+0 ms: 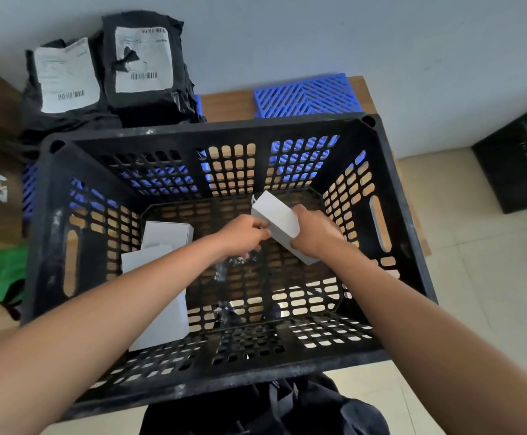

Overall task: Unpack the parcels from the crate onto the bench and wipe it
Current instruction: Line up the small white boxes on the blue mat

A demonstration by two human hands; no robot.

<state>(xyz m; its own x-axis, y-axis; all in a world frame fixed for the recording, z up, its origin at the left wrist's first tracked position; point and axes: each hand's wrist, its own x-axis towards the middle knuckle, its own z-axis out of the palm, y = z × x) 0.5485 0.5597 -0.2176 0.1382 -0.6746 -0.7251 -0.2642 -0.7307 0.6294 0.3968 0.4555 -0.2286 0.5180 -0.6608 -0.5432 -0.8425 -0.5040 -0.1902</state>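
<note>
Both hands, left and right, grip one white box inside the crate; two more boxes lie there.

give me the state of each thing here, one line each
crate: on the bench, nearly emptied
held white box: tilted, gripped by both hands inside the crate
left hand: pinching the box's edge
right hand: curled round the box
two white boxes: lying on the crate floor, overlapping
black parcels: stacked behind the crate
</note>
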